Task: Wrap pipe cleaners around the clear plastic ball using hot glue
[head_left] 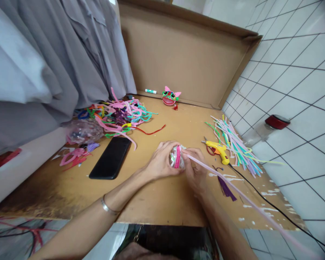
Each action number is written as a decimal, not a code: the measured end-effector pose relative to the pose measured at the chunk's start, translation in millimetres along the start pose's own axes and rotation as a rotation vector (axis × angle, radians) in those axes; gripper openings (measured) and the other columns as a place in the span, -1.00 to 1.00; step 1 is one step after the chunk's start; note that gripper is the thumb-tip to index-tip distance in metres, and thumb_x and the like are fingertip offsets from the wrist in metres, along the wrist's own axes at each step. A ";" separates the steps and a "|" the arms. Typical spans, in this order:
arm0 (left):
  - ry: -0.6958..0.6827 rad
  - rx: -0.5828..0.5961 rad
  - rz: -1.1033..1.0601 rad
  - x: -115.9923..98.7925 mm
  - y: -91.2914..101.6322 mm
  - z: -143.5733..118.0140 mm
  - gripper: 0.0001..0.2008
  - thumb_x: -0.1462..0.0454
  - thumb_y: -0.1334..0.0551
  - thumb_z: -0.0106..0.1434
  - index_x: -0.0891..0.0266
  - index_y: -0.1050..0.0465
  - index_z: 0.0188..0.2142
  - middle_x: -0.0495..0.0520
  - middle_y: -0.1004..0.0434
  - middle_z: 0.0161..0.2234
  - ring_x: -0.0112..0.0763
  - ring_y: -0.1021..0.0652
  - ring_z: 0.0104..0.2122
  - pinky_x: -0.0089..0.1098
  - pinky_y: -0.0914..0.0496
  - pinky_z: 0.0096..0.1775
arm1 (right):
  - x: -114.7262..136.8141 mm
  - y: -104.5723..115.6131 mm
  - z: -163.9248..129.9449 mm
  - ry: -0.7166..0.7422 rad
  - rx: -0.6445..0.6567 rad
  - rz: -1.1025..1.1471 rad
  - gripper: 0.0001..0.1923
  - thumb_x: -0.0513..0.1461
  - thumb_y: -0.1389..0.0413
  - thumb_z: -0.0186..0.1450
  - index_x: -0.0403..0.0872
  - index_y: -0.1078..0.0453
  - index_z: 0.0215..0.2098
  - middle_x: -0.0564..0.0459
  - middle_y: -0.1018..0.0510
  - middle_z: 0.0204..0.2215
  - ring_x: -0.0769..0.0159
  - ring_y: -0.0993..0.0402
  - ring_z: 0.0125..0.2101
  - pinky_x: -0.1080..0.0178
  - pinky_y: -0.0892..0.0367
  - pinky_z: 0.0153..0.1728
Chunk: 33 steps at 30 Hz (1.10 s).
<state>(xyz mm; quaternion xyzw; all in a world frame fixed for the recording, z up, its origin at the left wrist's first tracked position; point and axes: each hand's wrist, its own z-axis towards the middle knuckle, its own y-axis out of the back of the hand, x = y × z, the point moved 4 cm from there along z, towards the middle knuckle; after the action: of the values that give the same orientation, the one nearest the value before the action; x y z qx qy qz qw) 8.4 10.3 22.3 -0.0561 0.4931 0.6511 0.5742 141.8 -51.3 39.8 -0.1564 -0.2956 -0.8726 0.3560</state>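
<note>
In the middle of the head view my left hand (160,159) is closed around a small clear plastic piece (173,159), rounded, with a bright pink band across it. A long pale pink pipe cleaner (206,167) runs from that piece toward the lower right. My right hand (195,168) pinches this pipe cleaner near its end, against the right side of the plastic piece. My fingers partly hide where the two meet.
A black phone (110,159) lies left of my hands, below a tangled heap of pipe cleaners (124,112). On the right are a yellow glue gun (218,150), its cord, a purple tassel (226,187) and straight pipe cleaners (235,141). A cat-like figure (170,97) stands by the cardboard (178,54).
</note>
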 end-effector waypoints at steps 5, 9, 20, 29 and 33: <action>0.034 -0.003 -0.009 0.6 0.5 -1.0 -0.24 0.21 -0.42 -0.09 0.16 -0.24 0.12 0.15 -0.44 0.03 -0.07 -0.43 0.03 -0.11 -0.37 0.07 | -0.6 0.2 -2.8 0.038 0.023 -0.004 -0.76 -0.25 0.01 0.40 -0.02 -0.50 -0.11 -0.03 -0.53 -0.25 0.26 -0.48 -0.22 0.16 -0.44 -0.21; 0.070 -0.010 -0.023 -0.1 1.7 -1.8 -0.21 0.20 -0.42 -0.09 0.15 -0.22 0.15 0.14 -0.44 0.04 -0.08 -0.44 0.03 -0.13 -0.39 0.04 | -6.6 -2.1 -6.1 0.016 0.061 -0.004 -0.74 -0.21 0.03 0.42 0.00 -0.48 -0.07 -0.04 -0.53 -0.21 0.23 -0.48 -0.17 0.13 -0.44 -0.16; -0.026 0.008 0.005 -0.6 1.6 -1.1 -0.25 0.19 -0.43 -0.05 0.16 -0.24 0.13 0.15 -0.45 0.04 -0.09 -0.45 0.02 -0.12 -0.36 0.07 | -1.2 -0.2 -2.9 0.049 0.014 0.011 -0.76 -0.24 0.01 0.41 -0.01 -0.49 -0.08 -0.02 -0.52 -0.25 0.26 -0.48 -0.21 0.17 -0.44 -0.21; 0.061 0.036 -0.007 0.6 0.4 -0.3 -0.25 0.18 -0.43 -0.11 0.14 -0.24 0.10 0.14 -0.44 0.01 -0.04 -0.43 0.02 -0.09 -0.35 0.06 | 1.2 1.2 -1.6 0.061 0.028 -0.025 -0.76 -0.22 0.01 0.41 -0.02 -0.51 -0.12 -0.03 -0.54 -0.27 0.25 -0.50 -0.23 0.16 -0.45 -0.22; 0.041 0.029 -0.015 -0.1 1.9 1.2 -0.28 0.20 -0.43 -0.12 0.15 -0.25 0.06 0.13 -0.44 0.00 -0.06 -0.44 0.01 -0.10 -0.35 0.06 | 4.4 2.5 0.0 0.076 0.018 -0.009 -0.76 -0.23 0.00 0.40 -0.01 -0.52 -0.12 -0.03 -0.55 -0.27 0.26 -0.50 -0.24 0.18 -0.45 -0.24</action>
<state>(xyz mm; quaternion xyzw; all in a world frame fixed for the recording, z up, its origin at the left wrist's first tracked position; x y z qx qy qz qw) 7.5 11.4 24.1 -0.0650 0.5137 0.6382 0.5697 140.5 -55.0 42.9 -0.1183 -0.2904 -0.8768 0.3646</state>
